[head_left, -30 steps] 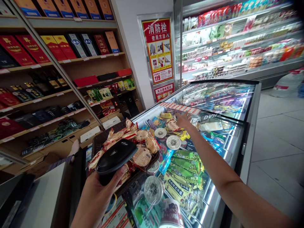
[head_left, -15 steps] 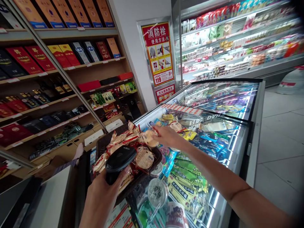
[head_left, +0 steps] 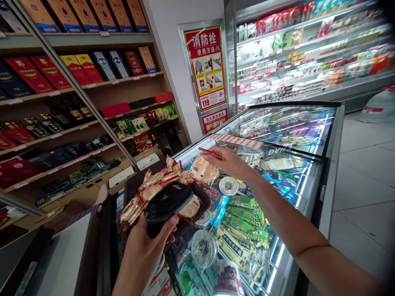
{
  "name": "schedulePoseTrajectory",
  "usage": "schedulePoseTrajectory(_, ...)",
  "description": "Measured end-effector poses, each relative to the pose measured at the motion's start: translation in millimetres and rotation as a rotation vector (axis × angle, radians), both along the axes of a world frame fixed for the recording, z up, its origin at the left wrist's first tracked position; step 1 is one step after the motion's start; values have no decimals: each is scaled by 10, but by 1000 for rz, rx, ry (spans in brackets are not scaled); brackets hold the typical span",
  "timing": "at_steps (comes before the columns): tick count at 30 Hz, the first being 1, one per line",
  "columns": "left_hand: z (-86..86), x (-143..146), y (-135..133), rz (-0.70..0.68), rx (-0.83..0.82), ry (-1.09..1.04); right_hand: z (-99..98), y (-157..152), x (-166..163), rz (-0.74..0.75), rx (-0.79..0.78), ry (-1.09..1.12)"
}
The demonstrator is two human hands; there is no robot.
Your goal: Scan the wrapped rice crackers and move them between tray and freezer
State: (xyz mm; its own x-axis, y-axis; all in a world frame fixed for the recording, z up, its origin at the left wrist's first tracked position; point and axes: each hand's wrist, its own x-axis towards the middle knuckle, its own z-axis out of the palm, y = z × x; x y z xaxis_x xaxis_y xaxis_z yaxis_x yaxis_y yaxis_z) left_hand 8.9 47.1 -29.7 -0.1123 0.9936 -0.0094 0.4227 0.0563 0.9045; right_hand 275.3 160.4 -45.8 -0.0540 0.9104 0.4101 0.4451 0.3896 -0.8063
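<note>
My left hand (head_left: 146,244) is wrapped round a black barcode scanner (head_left: 168,201), whose broad head points away over the basket. Between its fingers and thumb, my right hand (head_left: 230,161) pinches the red edge of a clear-wrapped round cracker packet (head_left: 203,169). That packet hangs beside the far right corner of the basket, its pale label patch partly showing. Many similar packets (head_left: 154,191) fill the dark brown woven basket (head_left: 131,185), partly hidden by the scanner. The basket rests on the glass top of a chest freezer (head_left: 335,135).
Under the glass lie green ice-cream packets (head_left: 243,222) and several round tubs (head_left: 203,248). Shelves of boxed goods (head_left: 123,74) stand at left, a lit open cooler (head_left: 296,61) at the back right. A framed red poster (head_left: 206,68) hangs on the wall.
My right hand has moved up and away from the basket with the packet, which now shows its flat face. My left hand has shifted the scanner right and slightly up.
</note>
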Motion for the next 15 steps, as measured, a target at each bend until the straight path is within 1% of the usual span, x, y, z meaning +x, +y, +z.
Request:
schedulePoseTrajectory(3, -39, -33, 49, -30, -27, 72, 4, -1, -12, 8, -15, 6)
schedulePoseTrajectory(7, -22, 3, 12, 43, 20, 69, 21, -6, 14, 6, -32, -13)
schedulePoseTrajectory(9, -19, 8, -2, 74, 35, 67, -1, 50, 64, -24, -49, -22)
schedulePoseTrajectory(11, -32, -20, 7, 83, 43, 88, -77, 173, 142, -100, -106, -51)
schedulePoseTrajectory(12, -43, -46, 17, 89, 40, 100, -140, 257, 189, -148, -159, -69)
schedulePoseTrajectory(15, -68, -130, 50, 93, 26, 138, -412, 545, 335, -271, -365, -85)
